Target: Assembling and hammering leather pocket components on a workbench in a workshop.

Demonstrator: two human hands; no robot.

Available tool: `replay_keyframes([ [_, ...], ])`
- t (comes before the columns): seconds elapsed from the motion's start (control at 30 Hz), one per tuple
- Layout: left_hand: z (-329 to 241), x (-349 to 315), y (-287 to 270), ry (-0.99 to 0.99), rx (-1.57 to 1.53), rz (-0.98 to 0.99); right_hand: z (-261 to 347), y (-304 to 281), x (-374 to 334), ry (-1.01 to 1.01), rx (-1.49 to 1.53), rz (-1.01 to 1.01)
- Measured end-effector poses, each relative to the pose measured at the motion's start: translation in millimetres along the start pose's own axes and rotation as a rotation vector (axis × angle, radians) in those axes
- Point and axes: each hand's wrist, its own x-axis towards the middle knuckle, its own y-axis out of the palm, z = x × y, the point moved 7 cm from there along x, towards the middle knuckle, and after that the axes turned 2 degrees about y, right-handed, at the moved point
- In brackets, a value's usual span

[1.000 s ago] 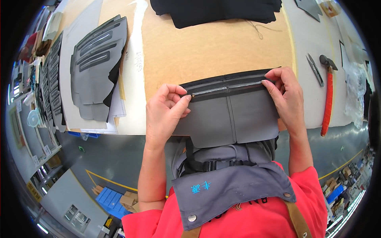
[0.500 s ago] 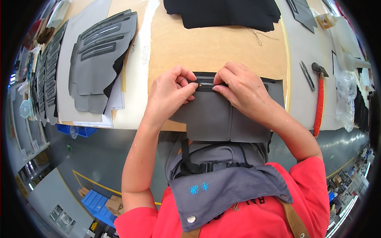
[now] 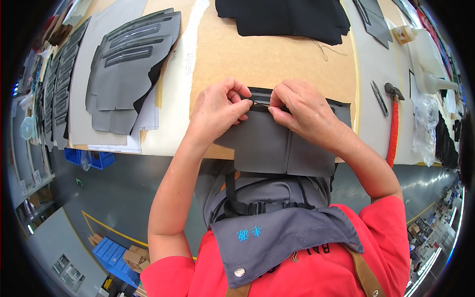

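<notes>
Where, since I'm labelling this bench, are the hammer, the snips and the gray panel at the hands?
Hammer (image 3: 394, 128): head view, on its red handle.
Snips (image 3: 380, 99): head view, around the middle of their length.
Gray panel (image 3: 276, 143): head view, just left of its center seam.

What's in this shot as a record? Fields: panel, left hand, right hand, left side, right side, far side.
panel: grey, overhanging the near edge of the table
left hand: pinched at the panel's slot
right hand: at the same slot; exact grip hidden
left side: layered slotted grey pieces
right side: snips, red-handled hammer, clear plastic bag
far side: black material, loose thread
</notes>
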Motion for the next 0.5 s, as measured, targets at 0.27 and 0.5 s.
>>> replay_keyframes([
  [0.27,-29,-27,-5,0.474,0.419,-0.262,-6,12,-6,0.082,0.177,-0.036],
  [0.5,-14,-65,16,0.89,0.644,-0.36,2,10,-8,-0.016,0.101,-0.132],
])
